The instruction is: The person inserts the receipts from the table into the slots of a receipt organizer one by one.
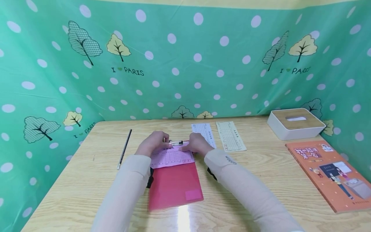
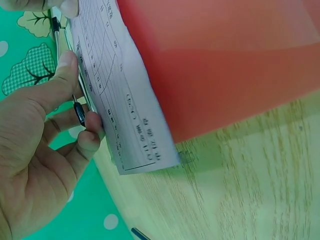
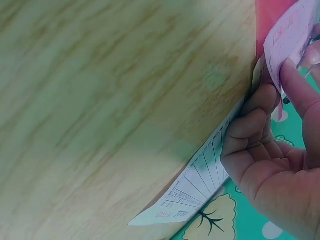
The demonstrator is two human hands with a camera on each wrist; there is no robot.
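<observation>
The pink slip point(image 1: 172, 158) lies across the far part of the red folder point(image 1: 175, 185), at the middle of the desk point(image 1: 261, 161). The work in hand appears to be seating the slip's far edge beneath the clip point(image 1: 175, 142).

Left hand point(image 1: 153, 143): fingers curled at the clip, apparently pinching it. Right hand point(image 1: 198, 144): thumb on the slip, other fingers curled below its right edge, pinching.

To do this well, hold the clip raised, square the slip to the folder's sides, keep the paper flat, then lower the clip evenly. Releasing one side early could skew the slip.

The left wrist view shows the clip's black end point(image 2: 79, 114) beside the curled fingers. The right wrist view shows the fingers beneath the slip, hidden from the head view. Only the head view shows the folder's full length.
</observation>
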